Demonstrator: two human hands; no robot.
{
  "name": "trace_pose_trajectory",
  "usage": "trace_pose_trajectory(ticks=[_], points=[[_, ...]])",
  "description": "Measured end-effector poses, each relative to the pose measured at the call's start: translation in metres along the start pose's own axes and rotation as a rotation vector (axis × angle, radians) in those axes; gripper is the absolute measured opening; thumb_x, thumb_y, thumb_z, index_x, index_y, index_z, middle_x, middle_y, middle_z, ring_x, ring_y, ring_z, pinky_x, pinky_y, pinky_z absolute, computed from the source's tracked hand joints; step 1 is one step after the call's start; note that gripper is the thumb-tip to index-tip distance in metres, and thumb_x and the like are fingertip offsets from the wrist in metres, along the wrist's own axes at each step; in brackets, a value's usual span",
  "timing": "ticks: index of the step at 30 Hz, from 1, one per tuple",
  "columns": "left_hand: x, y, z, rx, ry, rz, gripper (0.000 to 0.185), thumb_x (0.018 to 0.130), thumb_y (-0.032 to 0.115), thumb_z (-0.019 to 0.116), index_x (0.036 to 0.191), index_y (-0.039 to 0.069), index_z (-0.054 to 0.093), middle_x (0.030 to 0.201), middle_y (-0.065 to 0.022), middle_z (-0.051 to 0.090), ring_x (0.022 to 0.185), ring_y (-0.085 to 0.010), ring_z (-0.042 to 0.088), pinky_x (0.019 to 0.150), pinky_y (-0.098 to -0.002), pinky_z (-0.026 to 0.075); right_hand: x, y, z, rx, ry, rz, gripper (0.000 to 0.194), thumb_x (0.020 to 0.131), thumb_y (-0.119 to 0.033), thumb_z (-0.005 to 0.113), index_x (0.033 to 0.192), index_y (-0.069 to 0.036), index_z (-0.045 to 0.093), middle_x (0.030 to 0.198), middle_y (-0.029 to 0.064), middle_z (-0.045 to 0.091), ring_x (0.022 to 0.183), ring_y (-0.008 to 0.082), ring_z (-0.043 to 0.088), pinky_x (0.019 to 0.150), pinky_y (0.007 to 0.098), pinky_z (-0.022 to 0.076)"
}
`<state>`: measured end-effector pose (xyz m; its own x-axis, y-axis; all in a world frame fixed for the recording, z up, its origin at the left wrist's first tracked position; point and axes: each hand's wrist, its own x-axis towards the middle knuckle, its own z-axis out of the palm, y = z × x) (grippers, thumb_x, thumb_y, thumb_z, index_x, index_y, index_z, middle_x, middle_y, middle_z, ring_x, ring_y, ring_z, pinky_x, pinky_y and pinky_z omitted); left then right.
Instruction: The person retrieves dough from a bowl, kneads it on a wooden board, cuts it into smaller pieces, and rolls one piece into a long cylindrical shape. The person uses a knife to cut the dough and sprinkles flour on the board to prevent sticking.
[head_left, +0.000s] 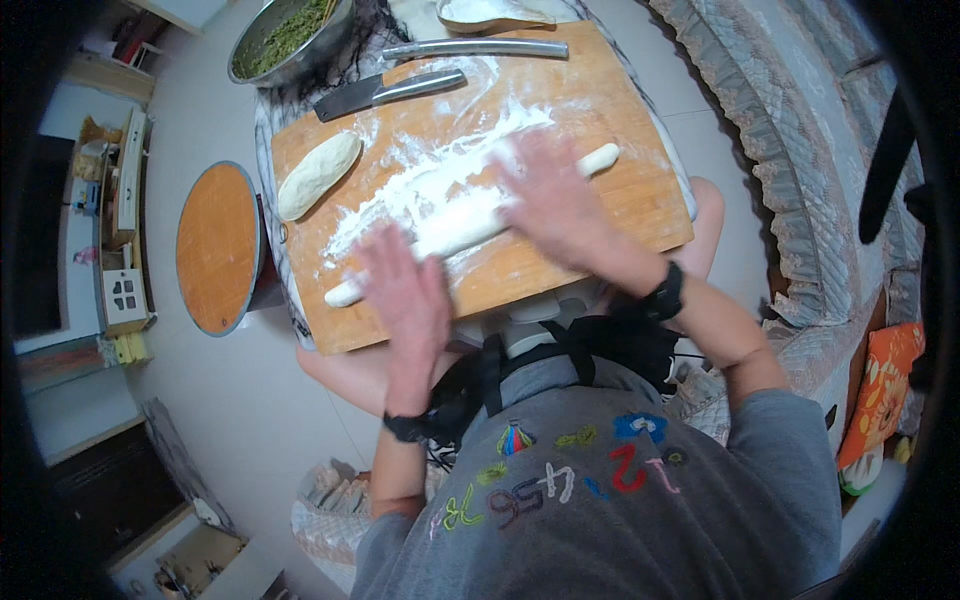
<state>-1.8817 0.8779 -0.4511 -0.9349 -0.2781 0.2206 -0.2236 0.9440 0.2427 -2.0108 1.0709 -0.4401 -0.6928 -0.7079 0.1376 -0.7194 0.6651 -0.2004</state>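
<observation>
A long roll of white dough (465, 225) lies slantwise across a floured wooden board (525, 274). My left hand (401, 281) lies flat over the roll near its left end, fingers apart and blurred. Farther right, my right hand (547, 195) rests on the roll with its palm down, also blurred; one rounded end shows beyond it. Neither hand is closed around the dough. A thick oval piece of dough (319, 176) sits at the board's left side. Loose white flour (420, 176) covers the middle of the board.
Behind the dough lie a cleaver (390, 91) and a metal rod-like tool (476, 49). A steel bowl of chopped green filling (281, 45) stands at the back left, a container of white flour (491, 11) at the back. A round wooden stool (218, 247) is on the left.
</observation>
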Motion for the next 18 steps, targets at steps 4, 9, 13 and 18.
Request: trace_pose_trajectory(ticks=[4,9,13,18], points=[[0.035,0.031,0.028,0.056,-0.022,0.145,0.055,0.095,0.029,0.047,0.142,0.001,0.04,0.15,-0.021,0.034,0.143,-0.0404,0.022,0.115,-0.0584,0.009,0.041,-0.037,0.021,0.054,-0.024,-0.026,0.059,0.097,-0.042,0.044,0.146,-0.01,0.038,0.153,0.0211,0.03,0.143,0.0388,0.023,0.114,0.0588,0.0141],[0.064,0.012,0.015,0.115,0.038,0.191,0.047,0.098,0.03,0.044,0.134,0.001,0.049,0.145,-0.0205,0.041,0.14,-0.0393,0.028,0.114,-0.0582,0.014,0.06,-0.009,0.019,-0.054,0.283,-0.071,0.053,0.094,-0.042,0.05,0.135,-0.01,0.051,0.142,0.0203,0.044,0.135,0.0379,0.035,0.109,0.0579,0.0226],[-0.002,0.013,-0.014,0.02,-0.197,0.029,0.054,0.093,0.023,0.054,0.144,0.011,0.04,0.147,-0.0193,0.037,0.142,-0.0381,0.025,0.115,-0.0579,0.013,-0.007,0.003,0.002,0.067,0.037,-0.164,0.061,0.09,-0.046,0.057,0.141,-0.016,0.046,0.145,0.0178,0.041,0.139,0.0367,0.029,0.114,0.0572,0.0172],[0.032,-0.032,-0.017,0.202,-0.16,-0.065,0.054,0.098,0.033,0.044,0.147,0.011,0.036,0.153,-0.0176,0.031,0.145,-0.0355,0.019,0.116,-0.0571,0.007,0.032,0.038,0.0,-0.122,-0.017,-0.031,0.057,0.1,-0.045,0.037,0.147,-0.013,0.036,0.153,0.0213,0.027,0.144,0.0383,0.02,0.117,0.0549,0.0133]])
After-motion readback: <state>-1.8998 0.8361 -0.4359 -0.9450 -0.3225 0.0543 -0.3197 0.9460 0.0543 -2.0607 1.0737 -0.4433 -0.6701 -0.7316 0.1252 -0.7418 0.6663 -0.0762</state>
